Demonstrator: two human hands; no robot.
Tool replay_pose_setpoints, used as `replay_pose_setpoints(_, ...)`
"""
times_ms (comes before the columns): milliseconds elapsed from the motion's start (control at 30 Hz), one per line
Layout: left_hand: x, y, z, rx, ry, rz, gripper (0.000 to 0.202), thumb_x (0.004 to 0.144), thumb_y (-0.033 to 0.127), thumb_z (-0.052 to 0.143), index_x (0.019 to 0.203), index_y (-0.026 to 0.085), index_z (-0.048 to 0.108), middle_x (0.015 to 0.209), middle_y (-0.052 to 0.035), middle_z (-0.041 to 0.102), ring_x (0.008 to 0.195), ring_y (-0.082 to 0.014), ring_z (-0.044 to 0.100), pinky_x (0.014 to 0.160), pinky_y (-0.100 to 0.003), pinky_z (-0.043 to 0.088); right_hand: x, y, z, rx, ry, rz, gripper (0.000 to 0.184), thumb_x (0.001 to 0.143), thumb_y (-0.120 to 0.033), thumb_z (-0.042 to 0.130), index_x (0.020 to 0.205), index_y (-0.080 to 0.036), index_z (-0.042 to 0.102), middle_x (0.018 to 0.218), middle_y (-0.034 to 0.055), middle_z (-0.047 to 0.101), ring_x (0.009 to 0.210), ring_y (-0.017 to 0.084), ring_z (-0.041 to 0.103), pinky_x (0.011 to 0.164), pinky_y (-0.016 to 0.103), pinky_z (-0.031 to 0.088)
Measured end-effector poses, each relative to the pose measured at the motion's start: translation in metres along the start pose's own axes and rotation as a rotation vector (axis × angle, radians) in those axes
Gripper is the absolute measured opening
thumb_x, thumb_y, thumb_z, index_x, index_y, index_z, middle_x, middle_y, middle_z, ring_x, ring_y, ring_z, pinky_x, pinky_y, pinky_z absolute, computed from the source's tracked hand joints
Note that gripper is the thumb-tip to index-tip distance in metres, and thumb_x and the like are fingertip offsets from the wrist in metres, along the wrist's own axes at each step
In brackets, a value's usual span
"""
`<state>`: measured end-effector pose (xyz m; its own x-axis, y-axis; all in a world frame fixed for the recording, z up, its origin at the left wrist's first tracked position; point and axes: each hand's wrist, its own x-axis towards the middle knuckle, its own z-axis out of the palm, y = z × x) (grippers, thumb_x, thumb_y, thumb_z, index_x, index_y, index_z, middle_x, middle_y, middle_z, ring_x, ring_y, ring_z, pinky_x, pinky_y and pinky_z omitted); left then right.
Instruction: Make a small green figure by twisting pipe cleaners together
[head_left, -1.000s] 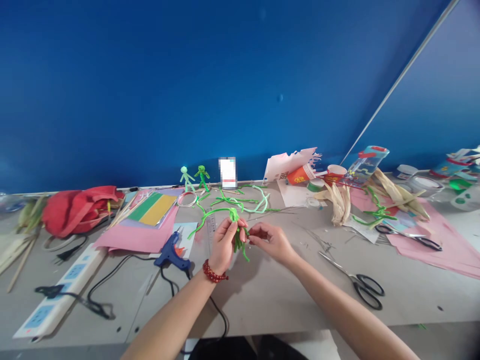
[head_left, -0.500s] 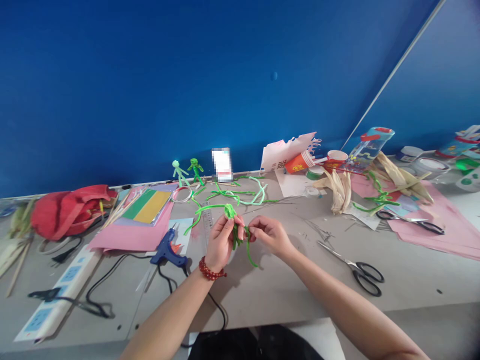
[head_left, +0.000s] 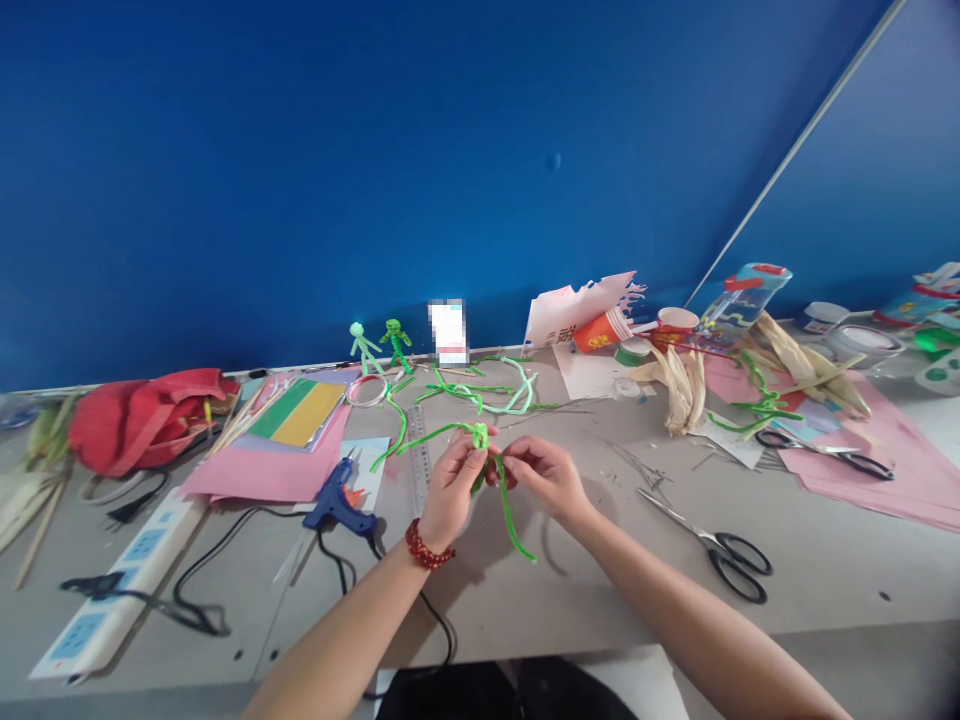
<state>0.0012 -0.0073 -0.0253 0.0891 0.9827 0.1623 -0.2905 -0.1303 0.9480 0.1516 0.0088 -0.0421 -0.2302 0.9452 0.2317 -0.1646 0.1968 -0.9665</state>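
Observation:
My left hand (head_left: 455, 490), with a red bead bracelet (head_left: 429, 546) at the wrist, is closed around a bundle of bright green pipe cleaners (head_left: 480, 434). A loop or knot sticks up above the thumb, and one long strand reaches out to the left. My right hand (head_left: 546, 476) pinches the same bundle from the other side, thumb against fingers. From between the hands a loose green end (head_left: 517, 530) hangs toward the table. Fingers hide the middle of the bundle. Behind, two small green pipe-cleaner figures (head_left: 394, 345) stand near the wall.
Black-handled scissors (head_left: 724, 548) lie to the right, and a blue glue gun (head_left: 339, 500) to the left with its cord. A ruler (head_left: 418, 460), loose green pipe cleaners (head_left: 517, 385), a power strip (head_left: 124, 580), a red bag (head_left: 150, 420) and paper cups (head_left: 602, 330) surround the hands.
The bundle has shifted slightly right and turned in my hands. Its loose end now hangs longer, down and to the right. The view has moved a little.

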Motion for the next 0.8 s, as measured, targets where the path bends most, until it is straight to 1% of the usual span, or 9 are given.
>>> replay_pose_setpoints(67,0.0,-0.002,0.0,0.014,-0.021,-0.012,0.024,0.086,0.04,0.06,0.082,0.018,0.069,0.114,-0.0093,0.061,0.063,-0.0113,0.053,0.062,-0.027,0.047,0.0,0.001,-0.002,-0.089,0.054,-0.069,0.013,0.083,-0.029,0.06,0.074,-0.02,0.062,0.064,0.0009,0.064,0.054,0.013,0.059,0.053,0.025,0.051)
replay_pose_setpoints(133,0.001,-0.004,0.0,0.0,-0.028,-0.027,0.025,0.085,0.041,0.062,0.08,0.018,0.068,0.103,-0.0083,0.063,0.062,-0.0121,0.053,0.061,-0.027,0.047,0.0,0.002,-0.004,-0.198,0.107,-0.134,0.012,0.083,-0.026,0.058,0.073,-0.02,0.063,0.064,0.0008,0.063,0.054,0.013,0.057,0.052,0.025,0.049)
replay_pose_setpoints(200,0.002,-0.005,0.0,-0.021,-0.03,-0.05,0.024,0.084,0.041,0.063,0.08,0.018,0.068,0.09,-0.0059,0.063,0.062,-0.0125,0.054,0.061,-0.026,0.047,0.0,0.001,-0.005,-0.286,0.139,-0.19,0.013,0.083,-0.024,0.057,0.073,-0.02,0.063,0.064,0.0009,0.063,0.054,0.013,0.056,0.053,0.025,0.048)
replay_pose_setpoints(267,0.002,-0.006,-0.001,-0.025,-0.038,-0.08,0.023,0.084,0.04,0.064,0.081,0.018,0.067,0.082,-0.004,0.062,0.062,-0.0126,0.055,0.062,-0.026,0.046,-0.001,-0.001,-0.007,-0.361,0.15,-0.249,0.013,0.084,-0.024,0.056,0.074,-0.021,0.064,0.066,0.0013,0.065,0.056,0.014,0.056,0.056,0.026,0.048)
replay_pose_setpoints(367,0.003,-0.003,-0.001,0.024,-0.07,-0.093,0.022,0.084,0.04,0.064,0.085,0.018,0.068,0.082,-0.004,0.062,0.062,-0.0129,0.057,0.062,-0.026,0.046,-0.001,-0.003,-0.009,-0.495,0.133,-0.352,0.014,0.085,-0.021,0.054,0.076,-0.022,0.064,0.069,0.0023,0.066,0.06,0.015,0.058,0.06,0.027,0.048)
replay_pose_setpoints(533,0.004,0.005,0.002,0.095,-0.124,-0.076,0.024,0.083,0.041,0.064,0.082,0.018,0.067,0.071,-0.002,0.058,0.058,-0.0132,0.053,0.058,-0.027,0.045,-0.001,-0.005,-0.012,-0.725,0.087,-0.466,0.019,0.084,-0.014,0.048,0.074,-0.022,0.063,0.068,0.0025,0.065,0.056,0.014,0.055,0.055,0.024,0.042)
replay_pose_setpoints(667,0.004,0.003,0.0,0.181,-0.085,-0.038,0.024,0.086,0.041,0.06,0.081,0.018,0.066,0.066,-0.001,0.056,0.057,-0.0127,0.05,0.057,-0.025,0.042,-0.001,-0.007,-0.012,-0.837,0.055,-0.515,0.021,0.087,-0.016,0.049,0.072,-0.023,0.061,0.067,0.0023,0.065,0.055,0.013,0.054,0.055,0.024,0.039)
replay_pose_setpoints(800,0.003,-0.002,-0.003,0.224,-0.066,-0.015,0.026,0.086,0.042,0.06,0.077,0.018,0.064,0.062,0.0012,0.052,0.053,-0.0108,0.045,0.053,-0.023,0.037,-0.001,-0.01,-0.013,-0.944,0.034,-0.611,0.023,0.09,-0.018,0.049,0.071,-0.023,0.06,0.063,0.002,0.063,0.055,0.013,0.052,0.056,0.024,0.036)
